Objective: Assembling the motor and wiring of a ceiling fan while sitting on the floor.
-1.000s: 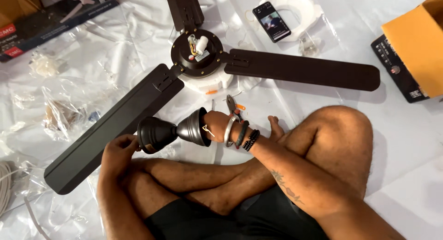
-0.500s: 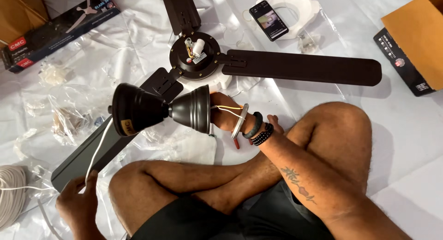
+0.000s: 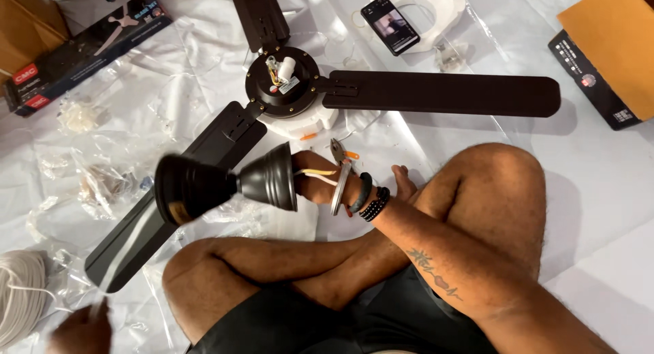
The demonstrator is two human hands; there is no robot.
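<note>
Since the earlier frame, canopy cups [image 3: 225,184] are lifted higher, gripped by right hand [image 3: 315,184]. Left hand [image 3: 78,330] blurred, grip unclear. One-handed, cups could slip; wires [image 3: 315,175] pinched.

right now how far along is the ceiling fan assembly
Done: three dark blades sit attached to the motor hub on the floor. In hand: the right hand holds the downrod with two dark canopy cups, wires running past its wrist. The left hand is low and blurred, near a white wire coil. Left: the rod assembly is not yet joined to the hub; pliers lie nearby.
</note>
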